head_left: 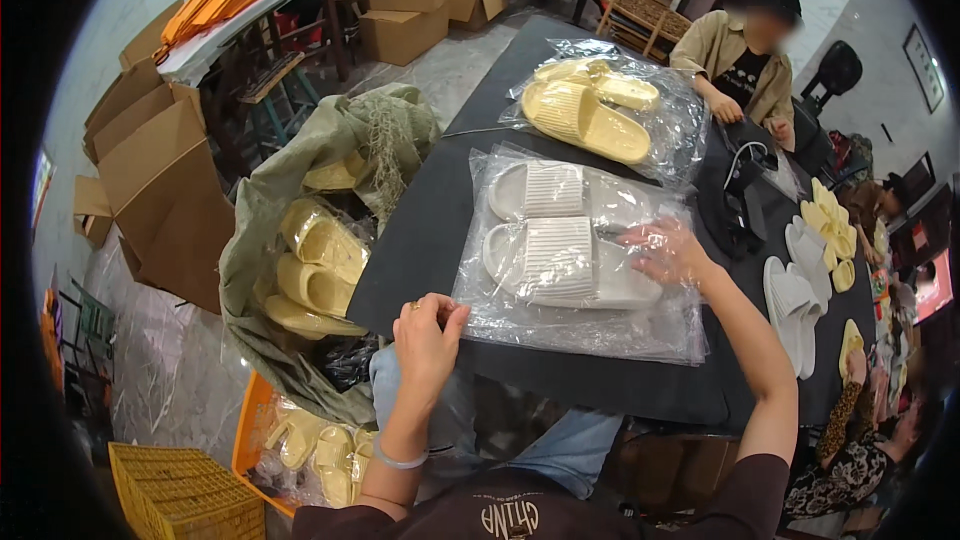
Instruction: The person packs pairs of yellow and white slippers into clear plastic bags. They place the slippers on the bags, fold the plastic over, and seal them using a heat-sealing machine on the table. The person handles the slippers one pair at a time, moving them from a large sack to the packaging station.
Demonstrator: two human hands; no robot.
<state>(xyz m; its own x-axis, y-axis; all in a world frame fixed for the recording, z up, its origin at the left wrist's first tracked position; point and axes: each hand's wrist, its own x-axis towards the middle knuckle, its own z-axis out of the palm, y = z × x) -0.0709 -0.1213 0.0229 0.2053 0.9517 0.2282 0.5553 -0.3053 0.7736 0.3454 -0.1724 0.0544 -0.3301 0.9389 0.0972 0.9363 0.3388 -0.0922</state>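
A pair of white ribbed slippers [545, 260] lies side by side in a clear plastic bag [640, 335] on the black table in front of me. My right hand [668, 252] is at the open-toed pair's heel end, fingers spread out, slightly blurred. Whether it rests on the film or under it, I cannot tell. Beside the bag's near left corner, my left hand [425, 338] has its fingers curled and pressed toward the thumb; what they pinch, if anything, is hidden. Farther back lies a bagged pair of yellow slippers [585, 118].
Left of the table stands a green sack [265, 230] of bagged yellow slippers, above an orange crate [250, 440]. Unbagged white slippers [790, 305] lie to the right. A co-worker [750, 60] sits across the table near a black device [738, 205]. Cardboard boxes [165, 190] stand left.
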